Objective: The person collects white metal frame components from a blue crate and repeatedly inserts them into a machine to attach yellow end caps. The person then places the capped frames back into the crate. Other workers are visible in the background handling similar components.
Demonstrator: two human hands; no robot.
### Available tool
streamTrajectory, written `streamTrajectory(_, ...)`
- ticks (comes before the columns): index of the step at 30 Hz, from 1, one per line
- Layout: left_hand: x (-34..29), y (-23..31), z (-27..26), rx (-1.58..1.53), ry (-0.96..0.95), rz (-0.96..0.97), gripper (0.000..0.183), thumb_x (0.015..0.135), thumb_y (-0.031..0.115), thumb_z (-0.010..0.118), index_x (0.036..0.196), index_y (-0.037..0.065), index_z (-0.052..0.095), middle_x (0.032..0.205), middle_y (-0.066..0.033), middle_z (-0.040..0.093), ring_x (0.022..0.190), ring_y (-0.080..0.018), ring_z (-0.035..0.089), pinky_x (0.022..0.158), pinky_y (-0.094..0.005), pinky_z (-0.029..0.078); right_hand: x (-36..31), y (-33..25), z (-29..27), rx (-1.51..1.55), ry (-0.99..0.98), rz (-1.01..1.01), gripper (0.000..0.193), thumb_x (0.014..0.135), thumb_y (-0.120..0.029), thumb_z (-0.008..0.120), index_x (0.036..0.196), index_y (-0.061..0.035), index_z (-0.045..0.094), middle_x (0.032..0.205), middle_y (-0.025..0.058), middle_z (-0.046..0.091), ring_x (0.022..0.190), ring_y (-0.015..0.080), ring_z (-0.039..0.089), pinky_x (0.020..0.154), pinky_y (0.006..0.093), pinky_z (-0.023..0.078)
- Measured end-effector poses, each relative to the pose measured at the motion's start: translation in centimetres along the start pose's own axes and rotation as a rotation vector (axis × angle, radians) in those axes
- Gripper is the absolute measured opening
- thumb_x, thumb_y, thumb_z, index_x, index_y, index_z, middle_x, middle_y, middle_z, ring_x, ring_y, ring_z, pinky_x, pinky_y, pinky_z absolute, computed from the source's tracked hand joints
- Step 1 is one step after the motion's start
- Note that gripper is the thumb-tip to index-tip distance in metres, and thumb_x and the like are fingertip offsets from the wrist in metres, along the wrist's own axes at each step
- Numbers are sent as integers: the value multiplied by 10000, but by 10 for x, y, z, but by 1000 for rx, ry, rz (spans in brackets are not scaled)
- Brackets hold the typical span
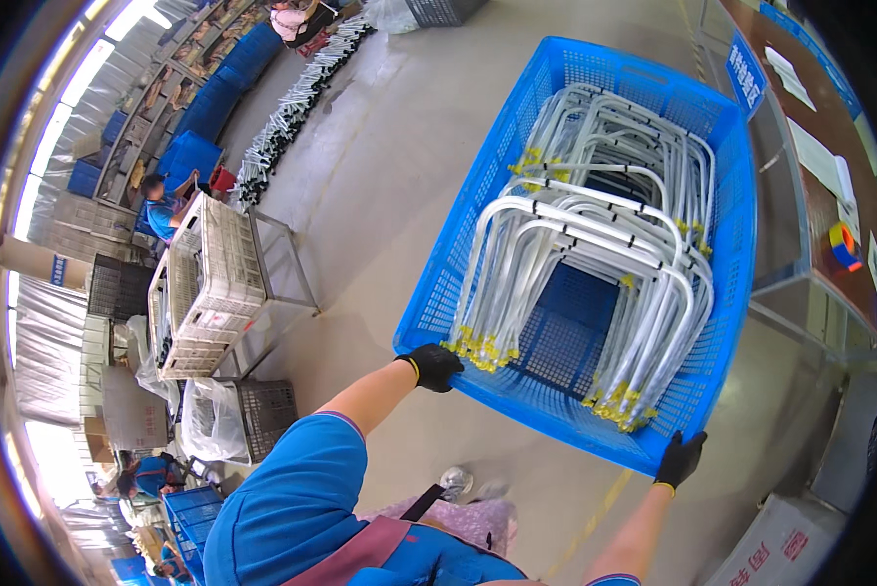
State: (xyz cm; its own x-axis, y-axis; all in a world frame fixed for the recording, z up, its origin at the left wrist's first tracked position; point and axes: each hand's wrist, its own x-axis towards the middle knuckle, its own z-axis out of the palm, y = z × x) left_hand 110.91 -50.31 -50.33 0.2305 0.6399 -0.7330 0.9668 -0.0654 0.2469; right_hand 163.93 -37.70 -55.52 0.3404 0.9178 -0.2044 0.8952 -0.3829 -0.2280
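Observation:
A large blue plastic crate (468, 234) with mesh walls fills the right half of the view, tilted with its near side toward me. My left hand (431, 367), in a black glove, is closed on the crate's rim at the near left corner. At the near right corner my right hand (681, 459), gloved alike, grips the same rim. Inside lie several U-shaped white metal tubes (595, 217), nested in two stacks, with black marks along their bends and yellow tips at the ends. The fingers of both hands are partly hidden by the gloves' dark colour and the rim.
Right of the crate stands a brown-topped table (839, 195) with papers and a coloured tape roll (845, 246). A cardboard box (780, 547) sits at lower right. On the left are a cream crate (218, 264) on a metal stand, a co-worker (160, 210), and a row of white tubes (287, 112).

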Motion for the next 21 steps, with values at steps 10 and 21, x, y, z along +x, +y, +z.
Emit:
streamTrajectory(10,20,-21,-12,-9,8,-5,392,663,239,678,1042,140,663,1043,-85,654,956,-276,617,820,-376,501,10,-36,-2,-10,-61,23,394,833,-210,637,1104,0,442,1075,250,597,1003,406,580,829,479,474)
streamTrajectory(21,50,-56,-17,1,-27,68,303,647,250,646,931,147,665,896,-99,647,871,-302,620,738,-414,503,15,-40,31,-110,-70,24,503,846,-234,624,1221,31,419,1167,281,558,1043,413,570,867,476,465)
